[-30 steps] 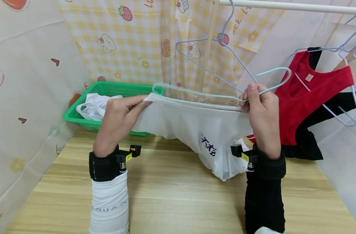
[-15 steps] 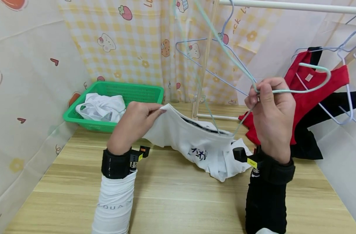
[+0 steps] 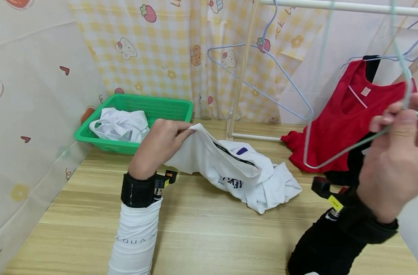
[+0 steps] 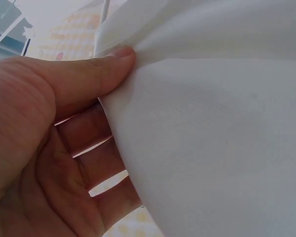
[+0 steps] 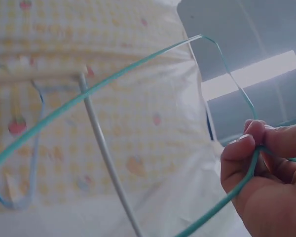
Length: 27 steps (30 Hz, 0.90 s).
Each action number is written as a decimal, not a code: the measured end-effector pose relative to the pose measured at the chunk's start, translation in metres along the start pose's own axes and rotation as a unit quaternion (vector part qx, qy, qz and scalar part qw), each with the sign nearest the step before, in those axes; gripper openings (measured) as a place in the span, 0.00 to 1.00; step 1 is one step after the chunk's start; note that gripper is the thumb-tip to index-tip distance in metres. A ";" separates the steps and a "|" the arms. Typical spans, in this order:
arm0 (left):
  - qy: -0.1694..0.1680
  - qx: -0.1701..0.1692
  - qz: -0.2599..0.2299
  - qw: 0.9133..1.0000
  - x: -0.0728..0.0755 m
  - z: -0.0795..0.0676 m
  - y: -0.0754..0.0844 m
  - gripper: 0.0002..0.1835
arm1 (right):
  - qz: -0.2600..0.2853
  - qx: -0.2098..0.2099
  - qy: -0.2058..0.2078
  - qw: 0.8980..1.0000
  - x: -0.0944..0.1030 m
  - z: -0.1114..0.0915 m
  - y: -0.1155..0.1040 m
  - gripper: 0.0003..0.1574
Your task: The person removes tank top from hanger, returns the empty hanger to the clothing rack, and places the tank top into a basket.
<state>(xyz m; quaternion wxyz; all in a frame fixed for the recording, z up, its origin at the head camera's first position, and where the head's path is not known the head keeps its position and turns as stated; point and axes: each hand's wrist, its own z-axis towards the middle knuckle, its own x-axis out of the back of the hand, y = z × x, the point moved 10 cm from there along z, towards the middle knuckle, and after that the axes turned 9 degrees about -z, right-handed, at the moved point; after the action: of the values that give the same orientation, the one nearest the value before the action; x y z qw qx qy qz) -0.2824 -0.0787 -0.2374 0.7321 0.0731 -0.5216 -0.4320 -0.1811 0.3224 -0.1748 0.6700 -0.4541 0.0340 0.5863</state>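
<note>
A white garment (image 3: 209, 160) with dark lettering and a dark inner band lies bunched on the table, its left end raised. My left hand (image 3: 162, 147) pinches that end between thumb and fingers; the left wrist view shows the thumb pressed on the white cloth (image 4: 212, 128). At the right edge of the head view, my right hand (image 3: 397, 156) holds a mint-green clothes hanger (image 3: 346, 153), apart from the garment. In the right wrist view the fingers pinch the green hanger wire (image 5: 138, 63) near its neck. The hanger's hook is mostly cut off in the head view.
A green basket (image 3: 171, 105) with white cloth (image 3: 121, 124) inside stands at the back left. A white rail (image 3: 332, 5) bears a blue hanger (image 3: 291, 82). A red top (image 3: 332, 126) hangs at the right, with black cloth behind it.
The right hand has drawn the green hanger out of the white garment and carried it right. The garment's right end has dropped to the table; the left hand still pinches the other end, slightly lower.
</note>
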 end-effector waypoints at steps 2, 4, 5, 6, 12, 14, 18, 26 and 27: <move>-0.001 0.004 -0.003 1.000 0.000 0.000 -0.001 0.10 | -0.064 0.014 0.040 0.997 0.019 0.005 -0.006 0.13; -0.002 0.006 -0.005 1.000 0.000 0.001 -0.002 0.10 | -0.134 0.017 0.066 0.989 0.034 0.009 -0.009 0.14; -0.003 0.007 -0.006 1.000 0.000 0.001 -0.002 0.10 | -0.183 0.015 0.077 0.980 0.040 0.010 -0.011 0.13; -0.003 0.008 -0.006 1.000 0.000 0.001 -0.002 0.10 | -0.241 0.018 0.077 0.967 0.044 0.011 -0.013 0.14; -0.008 0.015 -0.002 1.000 -0.001 0.000 -0.002 0.11 | -0.457 -0.020 0.056 0.887 0.051 0.017 -0.009 0.20; -0.010 0.016 0.000 1.000 -0.002 0.001 -0.003 0.11 | -0.471 -0.034 0.042 0.880 0.049 0.019 -0.003 0.21; -0.012 0.017 0.002 1.000 -0.002 0.001 -0.003 0.11 | -0.499 -0.029 0.004 0.866 0.036 0.021 0.007 0.19; -0.015 0.022 0.001 1.000 -0.003 0.002 -0.005 0.11 | -0.549 -0.010 -0.070 0.833 0.004 0.020 0.035 0.17; -0.016 0.022 0.001 1.000 -0.003 0.002 -0.005 0.11 | -0.548 -0.009 -0.079 0.833 0.001 0.020 0.039 0.17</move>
<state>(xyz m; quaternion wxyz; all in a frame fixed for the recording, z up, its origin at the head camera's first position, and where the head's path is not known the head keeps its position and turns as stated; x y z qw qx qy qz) -0.2866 -0.0787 -0.2418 0.7224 0.0820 -0.5427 -0.4205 -0.2218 0.3321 -0.1859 0.8780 -0.3563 -0.2783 0.1572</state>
